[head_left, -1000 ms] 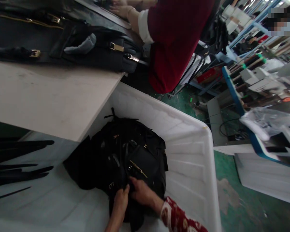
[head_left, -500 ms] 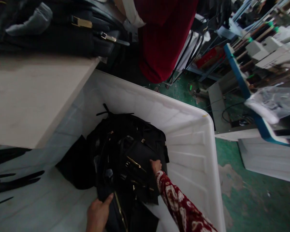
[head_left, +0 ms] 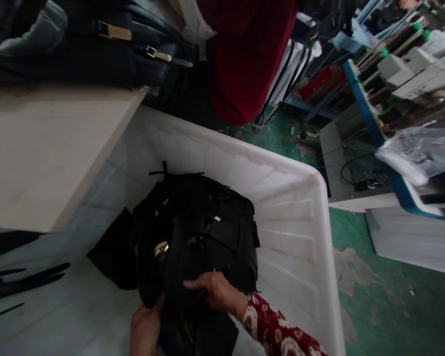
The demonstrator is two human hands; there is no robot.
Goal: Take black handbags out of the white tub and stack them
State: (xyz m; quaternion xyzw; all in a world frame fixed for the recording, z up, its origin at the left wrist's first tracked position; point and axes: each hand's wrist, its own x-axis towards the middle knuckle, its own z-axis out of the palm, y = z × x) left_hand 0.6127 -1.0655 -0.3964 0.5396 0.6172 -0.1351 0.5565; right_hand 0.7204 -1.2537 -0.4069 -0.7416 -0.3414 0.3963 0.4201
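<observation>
Green floor (head_left: 404,301): beside white bin (head_left: 291,247)
Bin contents: black bags (head_left: 198,225)
Left hand (head_left: 146,326): at bags, grip can't tell
Right hand (head_left: 217,292): over bags, fingers part-curled, hold unclear

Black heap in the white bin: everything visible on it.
The black heap looks like layered bag pieces in dark, mostly matte, fabric- or leather-like material, with small gold-coloured metal fittings. A thin strap sticks up at its far edge; a pointed flap juts out left. It lies loosely piled inside the white bin. The left hand is at its near left edge, the right hand over its near part. Piece count can't be told.
</observation>
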